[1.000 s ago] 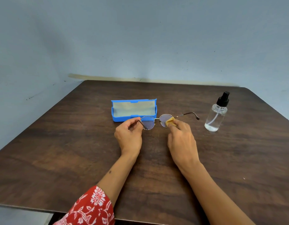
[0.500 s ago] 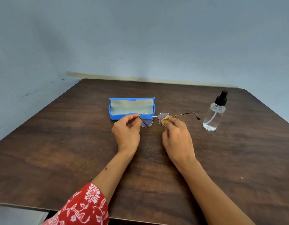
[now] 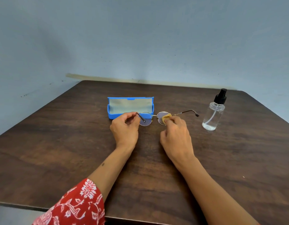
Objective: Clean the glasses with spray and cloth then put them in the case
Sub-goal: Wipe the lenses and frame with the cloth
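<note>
Both hands are over the dark wood-grain table (image 3: 59,151), working on the thin round metal-frame glasses (image 3: 154,118), which are held just above the table right in front of the open blue plastic glasses case (image 3: 110,114). Left hand (image 3: 125,129) pinches the frame's left edge w/ thumb + fingers curled in; that side's temple arm is folded across the lens. Right hand (image 3: 177,135) has its grip closed on a small yellow-tan cleaning cloth (image 3: 166,118), pressing it onto the right lens, fingers curled around it. The other temple arm sticks out to the right, toward the clear plastic spray bottle w/ black pump top (image 3: 213,113).

Bottle stands upright, well apart from the hands, a bit of liquid in the bottom. Case is lid-up, grey lining showing inside, nothing in it afaict. Red floral sleeve (image 3: 75,207) on the left arm, bottom of the view. Plain blue-grey wall (image 3: 140,38) behind the table.
</note>
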